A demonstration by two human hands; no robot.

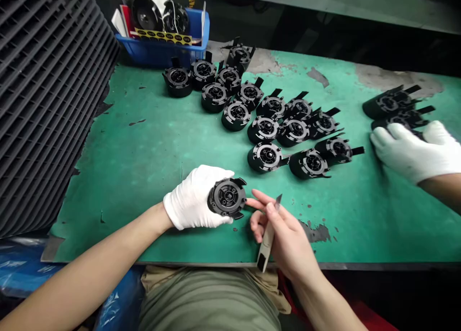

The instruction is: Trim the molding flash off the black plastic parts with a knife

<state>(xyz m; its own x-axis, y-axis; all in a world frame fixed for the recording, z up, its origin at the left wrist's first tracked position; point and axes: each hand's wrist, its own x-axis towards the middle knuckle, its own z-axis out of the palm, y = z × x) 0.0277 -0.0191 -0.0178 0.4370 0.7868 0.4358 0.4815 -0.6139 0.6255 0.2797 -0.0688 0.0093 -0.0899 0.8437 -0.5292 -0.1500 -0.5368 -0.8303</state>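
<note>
My left hand [196,199], in a white glove, is wrapped round a black round plastic part [227,197] near the table's front edge. The part's ribbed face with its tabs is turned up toward me. Just to its right, my bare right hand [286,235] grips a light-coloured utility knife [266,247], whose blade points up and away. One or two fingertips of my right hand reach to the right side of the part; whether they touch it I cannot tell. Beyond my hands, several similar black parts [266,156] stand on the green table [151,148].
A gloved hand of another person [414,151] is over more black parts [389,103] at the right. A blue bin [162,52] with assorted items stands at the back left. Stacked black ribbed trays [46,95] line the left side.
</note>
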